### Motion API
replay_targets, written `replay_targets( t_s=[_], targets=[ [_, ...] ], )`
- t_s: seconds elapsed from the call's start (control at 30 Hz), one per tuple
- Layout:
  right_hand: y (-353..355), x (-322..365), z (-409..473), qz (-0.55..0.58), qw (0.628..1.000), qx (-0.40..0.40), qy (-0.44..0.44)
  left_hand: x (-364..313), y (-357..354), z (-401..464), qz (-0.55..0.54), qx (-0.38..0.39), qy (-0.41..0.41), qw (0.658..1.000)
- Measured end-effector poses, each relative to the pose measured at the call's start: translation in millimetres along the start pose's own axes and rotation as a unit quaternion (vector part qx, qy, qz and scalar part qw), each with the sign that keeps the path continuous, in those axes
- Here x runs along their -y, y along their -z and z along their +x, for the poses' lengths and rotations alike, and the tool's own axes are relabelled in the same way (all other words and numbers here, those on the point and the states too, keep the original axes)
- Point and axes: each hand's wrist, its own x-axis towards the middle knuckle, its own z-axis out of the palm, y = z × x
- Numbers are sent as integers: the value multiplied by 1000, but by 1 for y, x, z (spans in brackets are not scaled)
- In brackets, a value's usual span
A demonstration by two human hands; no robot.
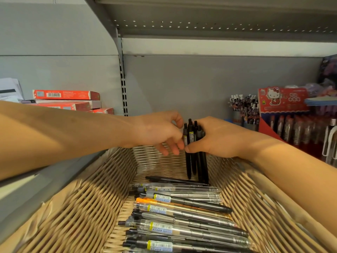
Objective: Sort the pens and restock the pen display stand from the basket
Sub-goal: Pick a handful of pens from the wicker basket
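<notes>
While R grip clasps black pens, L grip pinches one; basket below.

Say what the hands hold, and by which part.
Right hand grips a bundle of upright black pens around their upper barrels; left hand pinches one at its top.

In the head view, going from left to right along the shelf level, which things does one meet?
Red boxes → left hand → bundle of black pens → right hand → red display stand.
</notes>
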Motion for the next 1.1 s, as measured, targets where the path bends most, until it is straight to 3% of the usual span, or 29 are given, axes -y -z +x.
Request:
replay_targets(
  t_s=[0.1,0.13,0.23,0.3,0.43,0.63,0.83,0.97,1.1],
  targets=[
    [0,-1,0,5,1000,-5,-3,3,-3,0,121,60,37,990],
    [0,-1,-1,3,1000,-8,-1,4,-2,-3,215,100,40,971],
    [0,0,-1,-18,1000,-14,2,6,-4,-13,438,232,52,867],
    [-1,0,-1,-27,1000,-10,3,5,-6,-17,463,271,69,841],
    [-1,2,-3,-31,1000,0,7,4,-8,-14,482,269,54,832],
    [-1,3,-2,-30,999,2,15,10,-5,-12,463,226,38,857],
    [-1,2,-1,-11,1000,-1,26,5,4,0,294,27,-53,954],
    [-1,3,-1,-24,999,4,22,4,2,2,208,-26,-81,974],
    [-1,6,-3,-25,999,11,18,3,2,1,133,-33,-102,985]
  ],
)
